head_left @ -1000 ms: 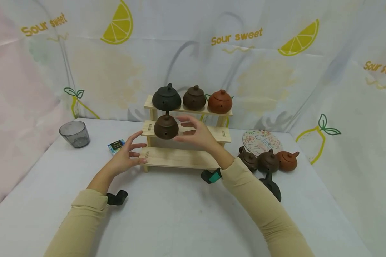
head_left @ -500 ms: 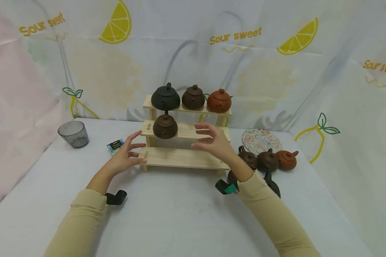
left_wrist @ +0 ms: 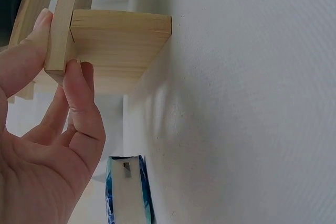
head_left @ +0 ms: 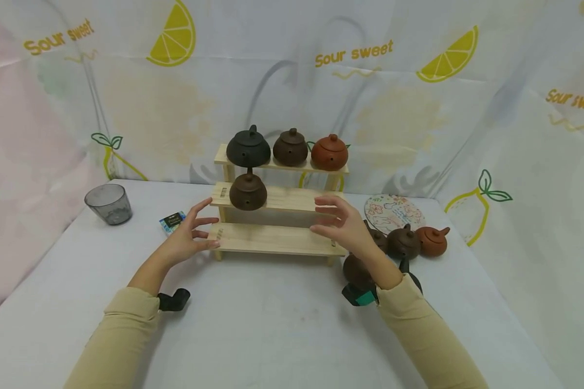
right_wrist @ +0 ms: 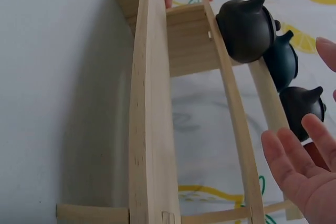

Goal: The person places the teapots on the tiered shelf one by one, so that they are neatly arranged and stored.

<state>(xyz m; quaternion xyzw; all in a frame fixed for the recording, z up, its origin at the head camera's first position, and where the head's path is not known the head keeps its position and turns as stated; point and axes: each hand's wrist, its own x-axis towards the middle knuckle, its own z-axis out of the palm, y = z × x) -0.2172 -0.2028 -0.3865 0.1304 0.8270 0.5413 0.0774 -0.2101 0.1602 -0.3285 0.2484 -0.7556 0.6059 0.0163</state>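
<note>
A three-tier wooden shelf (head_left: 272,239) stands in the middle of the table. My left hand (head_left: 187,237) grips its left end; in the left wrist view, thumb and fingers of the hand (left_wrist: 58,135) pinch a board's end (left_wrist: 60,51). A brown teapot (head_left: 248,193) sits at the left of the middle tier. The top tier bears a black teapot (head_left: 248,150), a dark brown teapot (head_left: 290,149) and a reddish teapot (head_left: 329,154). My right hand (head_left: 343,224) hovers at the shelf's right end, holding nothing, its fingers spread and slightly bent.
Right of the shelf stand more teapots, among them a brown one (head_left: 404,243) and a reddish one (head_left: 432,241); my right arm partly hides others. Behind them lies a round patterned mat (head_left: 394,213). A grey glass (head_left: 109,204) and a small packet (head_left: 172,220) are on the left.
My right hand has let go of the brown teapot on the middle tier and moved right and slightly down, away from it. My left hand has stayed at the shelf's left end.
</note>
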